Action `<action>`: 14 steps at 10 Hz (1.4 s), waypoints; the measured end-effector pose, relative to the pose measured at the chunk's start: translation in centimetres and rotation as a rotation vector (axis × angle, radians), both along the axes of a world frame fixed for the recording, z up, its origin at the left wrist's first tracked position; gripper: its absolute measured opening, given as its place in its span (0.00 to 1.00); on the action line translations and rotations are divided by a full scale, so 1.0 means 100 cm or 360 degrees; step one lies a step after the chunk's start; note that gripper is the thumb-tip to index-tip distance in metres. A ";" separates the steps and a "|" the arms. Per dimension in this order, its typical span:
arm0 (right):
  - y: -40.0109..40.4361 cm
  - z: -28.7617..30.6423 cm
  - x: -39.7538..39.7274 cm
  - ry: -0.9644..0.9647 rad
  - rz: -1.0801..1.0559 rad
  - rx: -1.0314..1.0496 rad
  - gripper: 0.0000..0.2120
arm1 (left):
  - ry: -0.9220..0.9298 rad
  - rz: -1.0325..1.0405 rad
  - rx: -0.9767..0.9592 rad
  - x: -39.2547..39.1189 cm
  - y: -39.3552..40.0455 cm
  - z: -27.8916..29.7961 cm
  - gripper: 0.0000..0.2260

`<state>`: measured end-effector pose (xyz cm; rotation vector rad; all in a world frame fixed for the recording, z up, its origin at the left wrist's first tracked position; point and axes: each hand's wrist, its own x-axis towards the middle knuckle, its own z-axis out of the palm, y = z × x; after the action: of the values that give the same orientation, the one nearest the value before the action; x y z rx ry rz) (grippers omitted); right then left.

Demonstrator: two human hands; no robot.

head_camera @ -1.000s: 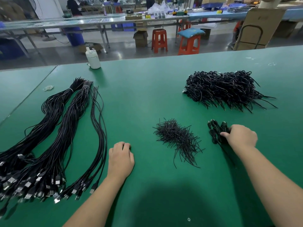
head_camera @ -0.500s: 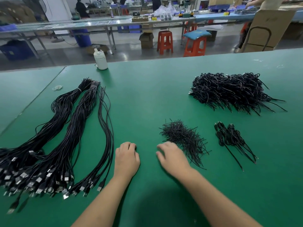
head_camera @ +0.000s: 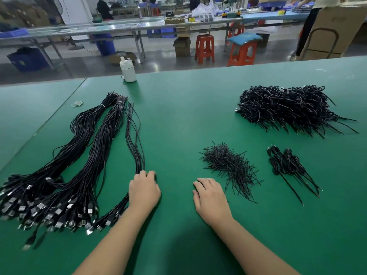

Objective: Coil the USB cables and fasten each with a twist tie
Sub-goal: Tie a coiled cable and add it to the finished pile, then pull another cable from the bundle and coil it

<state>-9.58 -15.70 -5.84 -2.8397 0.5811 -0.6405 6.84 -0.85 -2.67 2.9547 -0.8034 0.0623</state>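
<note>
Long black USB cables lie uncoiled in bundles on the left of the green table, plugs towards me. My left hand rests beside the rightmost strands, fingertips touching them, fingers loosely curled. My right hand lies flat on the table, just left of a small heap of black twist ties, holding nothing. A few coiled, tied cables lie right of the ties. A big pile of coiled cables sits at the far right.
A white bottle stands at the table's far edge. Loose rubber bands lie near the cable tops, by a seam in the table. Beyond the table are orange stools, benches and a cardboard box.
My right hand let go of the small coiled bundle at the right and moved left to the near side of the twist ties. My left hand reached slightly towards the cables.
</note>
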 end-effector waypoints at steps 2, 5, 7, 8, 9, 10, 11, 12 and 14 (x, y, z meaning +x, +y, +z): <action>0.000 -0.002 0.001 -0.0006 -0.0008 0.0013 0.10 | 0.0474 -0.0246 0.0102 0.036 0.028 0.017 0.25; 0.000 -0.001 0.000 0.0006 -0.0025 0.0039 0.10 | 0.0668 -0.0601 0.0330 0.046 0.046 0.039 0.37; 0.000 0.000 0.000 0.0024 -0.0027 0.0052 0.10 | 0.0574 -0.0648 0.0315 0.054 0.049 0.032 0.23; 0.000 0.000 0.000 0.0029 -0.0025 0.0060 0.11 | 0.0404 -0.0671 0.0391 0.056 0.044 0.030 0.08; 0.000 0.000 0.001 0.0037 -0.0028 0.0075 0.11 | 0.0220 -0.0701 0.0389 0.052 0.037 0.025 0.06; 0.000 0.001 0.001 0.0042 -0.0027 0.0096 0.11 | 0.0042 -0.0783 0.0317 0.041 0.027 0.019 0.06; 0.000 0.001 0.000 0.0039 -0.0016 0.0117 0.12 | -0.0032 -0.0801 0.0181 0.032 0.017 0.012 0.06; -0.001 0.002 0.000 0.0046 -0.0008 0.0149 0.13 | -0.0061 -0.0779 0.0119 0.027 0.009 0.009 0.06; -0.001 0.003 -0.001 0.0050 0.0007 0.0203 0.14 | -0.0035 -0.0839 0.0050 0.019 -0.008 0.009 0.05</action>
<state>-9.70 -15.83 -5.59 -2.7357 0.5984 -0.5384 8.69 -1.61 -1.80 2.6666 -1.5607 0.0487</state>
